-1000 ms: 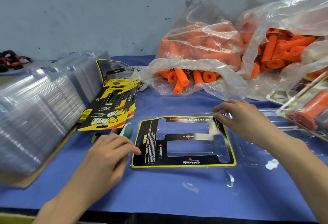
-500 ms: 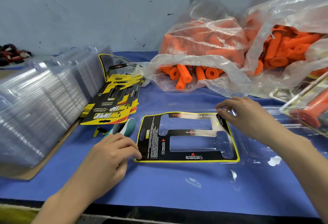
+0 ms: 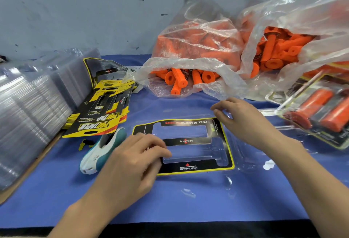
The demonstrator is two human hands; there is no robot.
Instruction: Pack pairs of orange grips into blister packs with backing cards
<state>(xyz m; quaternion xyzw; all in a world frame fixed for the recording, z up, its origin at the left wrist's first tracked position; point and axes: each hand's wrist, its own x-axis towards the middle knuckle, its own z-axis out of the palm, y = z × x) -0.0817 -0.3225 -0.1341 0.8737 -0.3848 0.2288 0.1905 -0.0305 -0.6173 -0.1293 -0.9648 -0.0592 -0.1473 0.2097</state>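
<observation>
We are pressing our left hand (image 3: 136,154), fingers nearly flat, on the backing card (image 3: 188,141) lying left-right at the middle of the worktop (image 3: 188,203). Our right hand (image 3: 239,122), curled at its far corner, hold unclear, is nearer the orange grips (image 3: 179,81) beyond.

Backing card (image 3: 188,141) mid-table — card stack (image 3: 102,113) left, grip bags (image 3: 198,49) behind.

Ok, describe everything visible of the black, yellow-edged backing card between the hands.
The black, yellow-edged backing card lies flat against a clear blister tray on blue cloth. It has two windows; its print reads upside down. The left hand rests on its left end; the right hand sits at its far right corner.
</observation>
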